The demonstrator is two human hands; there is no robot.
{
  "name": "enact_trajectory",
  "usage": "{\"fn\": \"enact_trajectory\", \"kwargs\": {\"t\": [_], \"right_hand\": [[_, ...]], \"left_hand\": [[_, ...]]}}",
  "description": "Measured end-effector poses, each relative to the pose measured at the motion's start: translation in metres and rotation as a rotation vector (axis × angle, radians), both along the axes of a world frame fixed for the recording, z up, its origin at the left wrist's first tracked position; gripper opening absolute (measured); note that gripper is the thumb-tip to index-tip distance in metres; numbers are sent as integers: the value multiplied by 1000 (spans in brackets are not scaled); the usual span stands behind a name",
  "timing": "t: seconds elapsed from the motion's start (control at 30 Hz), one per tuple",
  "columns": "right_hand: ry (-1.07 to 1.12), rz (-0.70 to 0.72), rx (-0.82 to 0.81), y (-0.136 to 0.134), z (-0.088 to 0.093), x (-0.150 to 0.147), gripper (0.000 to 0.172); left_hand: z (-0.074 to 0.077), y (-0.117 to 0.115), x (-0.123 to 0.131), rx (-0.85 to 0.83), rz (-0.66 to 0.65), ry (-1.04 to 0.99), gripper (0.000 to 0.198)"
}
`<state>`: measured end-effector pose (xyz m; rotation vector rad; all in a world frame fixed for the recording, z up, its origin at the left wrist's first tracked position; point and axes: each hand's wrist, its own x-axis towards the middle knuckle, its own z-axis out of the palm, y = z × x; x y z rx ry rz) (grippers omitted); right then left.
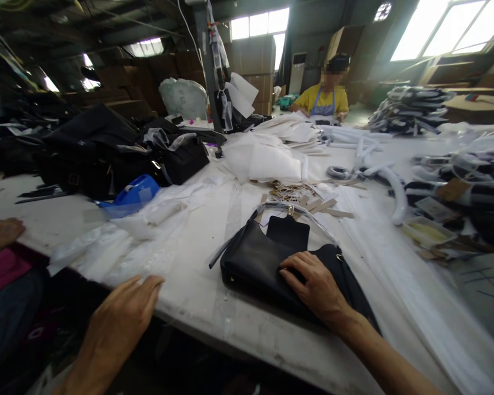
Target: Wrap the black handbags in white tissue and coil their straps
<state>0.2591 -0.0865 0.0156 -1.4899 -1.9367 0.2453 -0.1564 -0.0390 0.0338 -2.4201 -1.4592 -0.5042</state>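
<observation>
A black handbag lies on the table in front of me, its flap folded back toward the far side. A gold-coloured clasp and a pale-wrapped strap show along its far edge. My right hand rests on the bag's front, fingers bent and thumb apart, not wrapped around it. Left of the bag, my left hand hovers by the table's near edge, touching no object that I can see. Its fingers are stretched out, with the thumb side hidden in part.
Clear plastic bags and a blue plastic object lie to the left, before piled black bags. White sheets and tags lie beyond. Wrapped straps are stacked right. Another person's hand is far left; a co-worker sits opposite.
</observation>
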Motion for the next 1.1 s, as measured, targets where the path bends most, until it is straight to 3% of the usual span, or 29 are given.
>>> {"fn": "enact_trajectory", "kwargs": {"t": [0.13, 0.23, 0.33, 0.43, 0.5, 0.6, 0.67, 0.77, 0.83, 0.9, 0.97, 1.0, 1.1], "right_hand": [[-5, -12, 12, 0, -1, -1, 7], [2, -7, 17, 0, -1, -1, 8], [0, -2, 14, 0, -1, -1, 8], [-4, -19, 20, 0, -2, -1, 9], [7, -22, 30, 0, -4, -1, 9], [22, -11, 38, 1, -7, 1, 10], [26, -10, 45, 2, -8, 1, 10], [33, -13, 47, 2, -9, 3, 11], [42, -12, 51, 2, -10, 3, 11], [53, -13, 68, 2, -11, 4, 12], [62, -20, 102, 2, -13, 5, 13], [64, -24, 116, 2, -13, 5, 14], [63, -29, 136, 3, -14, 6, 17]], "left_hand": [[32, 21, 64, 105, -230, -28, 31], [49, 24, 100, 128, -348, -212, 13], [61, 17, 137, 48, -474, -404, 11], [69, 12, 163, -159, -637, -429, 15], [71, 13, 166, -413, -617, -529, 12], [72, 19, 153, -795, -437, -791, 16], [71, 23, 145, -925, -367, -926, 18], [67, 25, 142, -1008, -364, -991, 20], [57, 26, 140, -928, -340, -913, 18], [38, 27, 128, -622, -244, -755, 13], [10, 29, 104, -179, -119, -537, 20], [-5, 28, 87, -54, -84, -389, 26], [-41, 17, 37, 120, -62, -110, 24]]}}
